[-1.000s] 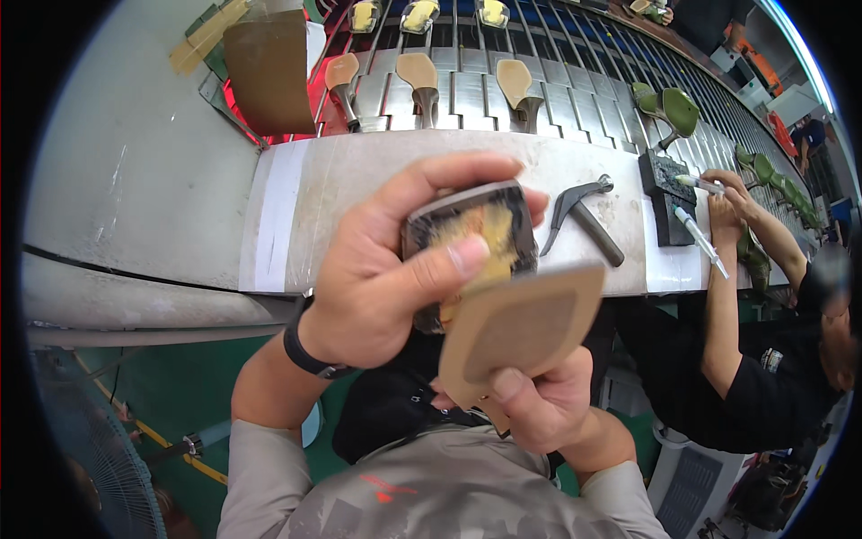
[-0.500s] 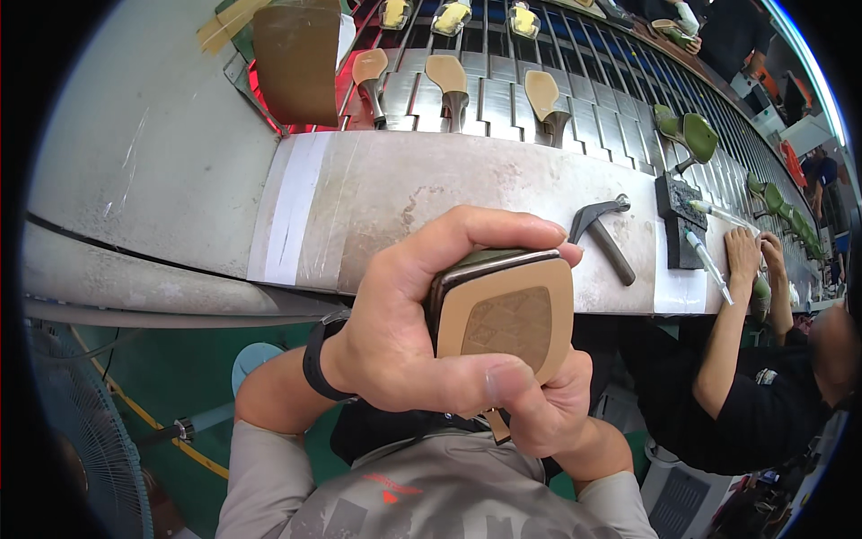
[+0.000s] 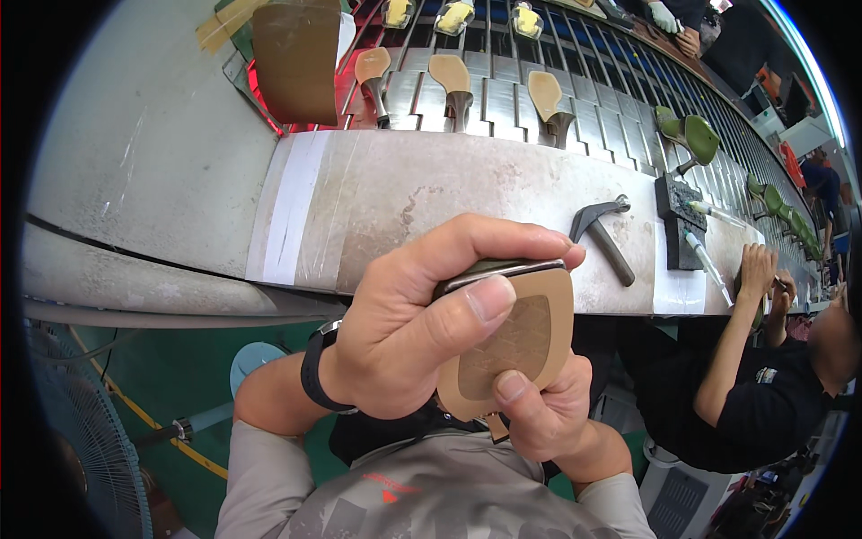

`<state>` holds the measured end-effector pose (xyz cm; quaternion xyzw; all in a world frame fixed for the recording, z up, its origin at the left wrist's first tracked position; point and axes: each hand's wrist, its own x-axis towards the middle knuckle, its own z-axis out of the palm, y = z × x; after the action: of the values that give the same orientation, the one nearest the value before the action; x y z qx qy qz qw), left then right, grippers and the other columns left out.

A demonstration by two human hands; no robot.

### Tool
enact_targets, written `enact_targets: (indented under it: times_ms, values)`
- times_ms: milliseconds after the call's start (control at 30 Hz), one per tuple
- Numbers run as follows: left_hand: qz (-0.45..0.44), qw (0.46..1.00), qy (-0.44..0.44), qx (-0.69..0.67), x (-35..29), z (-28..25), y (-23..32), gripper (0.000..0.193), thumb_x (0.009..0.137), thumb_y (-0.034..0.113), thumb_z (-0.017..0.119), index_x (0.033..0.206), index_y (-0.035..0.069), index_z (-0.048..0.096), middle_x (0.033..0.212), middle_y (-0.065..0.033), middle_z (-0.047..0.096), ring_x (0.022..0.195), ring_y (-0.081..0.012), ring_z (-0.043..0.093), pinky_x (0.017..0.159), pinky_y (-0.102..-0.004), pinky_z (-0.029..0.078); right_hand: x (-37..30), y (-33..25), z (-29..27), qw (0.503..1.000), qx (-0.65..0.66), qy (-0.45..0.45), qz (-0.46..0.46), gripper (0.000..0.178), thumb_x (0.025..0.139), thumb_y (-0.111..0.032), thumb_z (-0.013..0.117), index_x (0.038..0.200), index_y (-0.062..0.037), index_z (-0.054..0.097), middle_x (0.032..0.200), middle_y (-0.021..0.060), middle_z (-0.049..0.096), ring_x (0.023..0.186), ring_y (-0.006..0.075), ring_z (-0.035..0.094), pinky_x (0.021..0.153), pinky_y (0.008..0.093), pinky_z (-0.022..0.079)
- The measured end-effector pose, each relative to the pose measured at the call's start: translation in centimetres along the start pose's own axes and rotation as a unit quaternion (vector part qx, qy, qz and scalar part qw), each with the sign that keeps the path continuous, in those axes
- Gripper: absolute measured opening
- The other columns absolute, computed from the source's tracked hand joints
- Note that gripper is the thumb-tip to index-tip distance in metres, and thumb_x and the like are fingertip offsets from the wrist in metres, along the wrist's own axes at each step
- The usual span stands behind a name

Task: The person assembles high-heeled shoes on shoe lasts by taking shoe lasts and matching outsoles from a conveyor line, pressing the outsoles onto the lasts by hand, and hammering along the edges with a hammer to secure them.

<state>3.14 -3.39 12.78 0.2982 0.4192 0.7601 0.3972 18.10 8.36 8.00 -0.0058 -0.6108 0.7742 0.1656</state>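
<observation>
A heeled shoe (image 3: 525, 332) is held sole up in front of my chest. Its tan sole has a darker brown patch in the forefoot, and part of its heel shows below. My left hand (image 3: 404, 314) grips the toe end from the left, fingers over the far edge and thumb pressed on the sole. Lower down, my right hand (image 3: 552, 409) closes around the near part, its thumb lying on the sole. Beyond my fingers, a hammer (image 3: 612, 250) rests on the bench. The shoe's upper is mostly hidden.
Past the bench (image 3: 404, 180) runs a slatted conveyor (image 3: 494, 108) carrying several upturned shoes (image 3: 449, 76). A black block (image 3: 678, 225) and syringe-like tubes (image 3: 708, 268) lie to the right. There a co-worker (image 3: 736, 386) works. A fan (image 3: 90, 449) stands at lower left.
My left thumb has shifted from the sole's near part up to the toe end. My right thumb now shows on the sole. The co-worker's hands have moved slightly right and nearer.
</observation>
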Motion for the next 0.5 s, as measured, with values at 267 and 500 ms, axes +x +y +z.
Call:
enact_targets:
  times_ms: [267,500]
  values:
    - [0.093,0.985,-0.106,0.104,0.7,-0.7,-1.2,0.074,0.087,0.015,0.074,0.151,-0.005,0.042,0.15,-0.0311,0.052,0.143,-0.0345,0.051,0.116,-0.0448,0.045,0.4,-0.5,-0.7,1.0,0.005,0.004,-0.029,0.024,0.104,-0.011,0.059,0.099,0.007,0.074,0.084,0.0086,0.075,0.074,0.0128,0.068,0.065,0.0285,0.053]
    - [0.047,0.993,-0.1,0.045,0.8,0.3,-0.9,0.072,0.1,0.032,0.063,0.155,-0.006,0.036,0.154,-0.0299,0.048,0.146,-0.034,0.047,0.117,-0.0447,0.044,0.0,-1.2,-0.7,0.992,0.114,0.034,0.048,0.024,0.106,-0.01,0.059,0.104,0.0092,0.073,0.094,0.0114,0.077,0.085,0.0144,0.069,0.073,0.0294,0.055]
